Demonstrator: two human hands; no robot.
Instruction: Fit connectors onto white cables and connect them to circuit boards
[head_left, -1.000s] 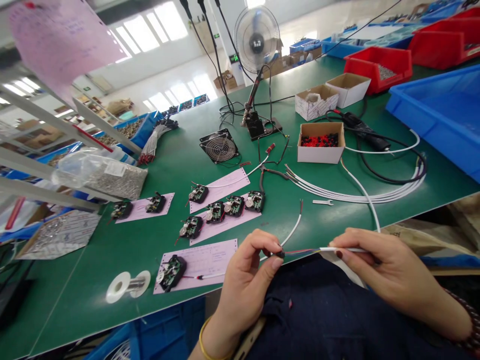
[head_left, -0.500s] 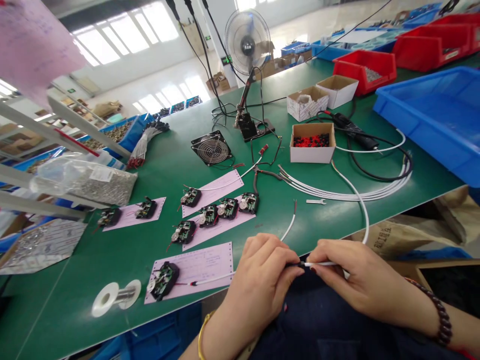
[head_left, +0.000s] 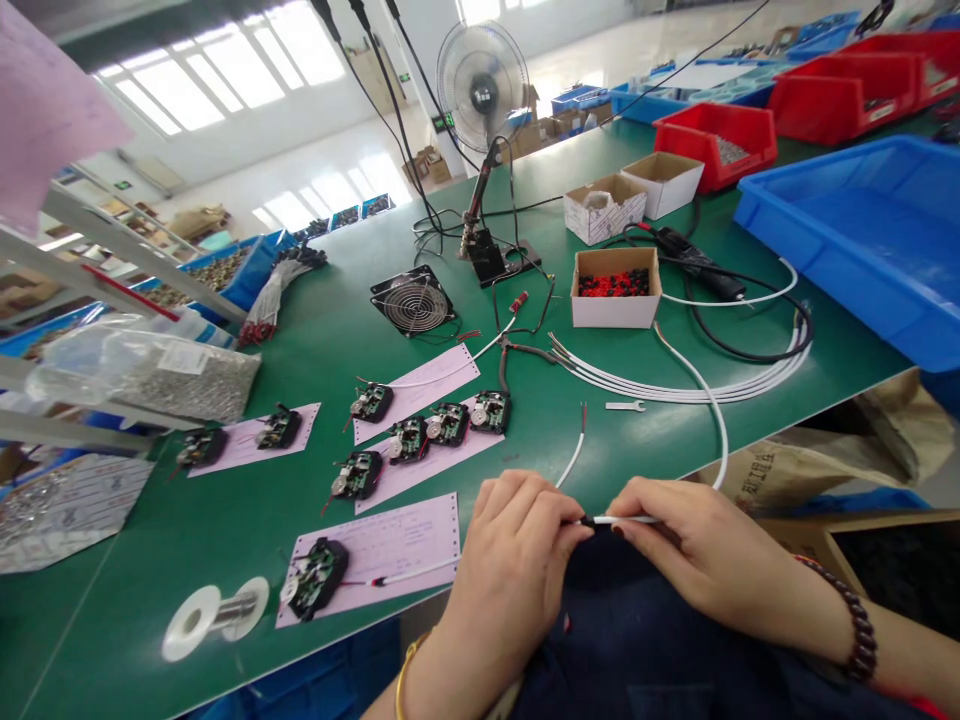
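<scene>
At the front edge of the bench, my left hand [head_left: 517,550] is closed, thumb and forefinger pinching a small black piece [head_left: 587,521] around a white cable [head_left: 611,519]. My right hand [head_left: 712,560] pinches the same cable just to the right, and its fingers hide part of it. Beside my left hand, a short white cable end with bare coloured wires [head_left: 576,455] points away from me. To the left, a black module with a green circuit board [head_left: 319,578] lies on a pink sheet [head_left: 405,530], with a white lead running toward my left hand.
Several similar modules [head_left: 409,438] sit on pink sheets further back. A solder spool [head_left: 236,608] stands front left. Beyond my hands are a small wrench [head_left: 626,406], bundled white cables [head_left: 675,390] and a box of red and black parts [head_left: 615,310]. A blue tray [head_left: 847,220] is at right.
The view has swung slightly, so the bench items appear further left. Both hands keep their pinch close together, and a little less of the black piece shows between them.
</scene>
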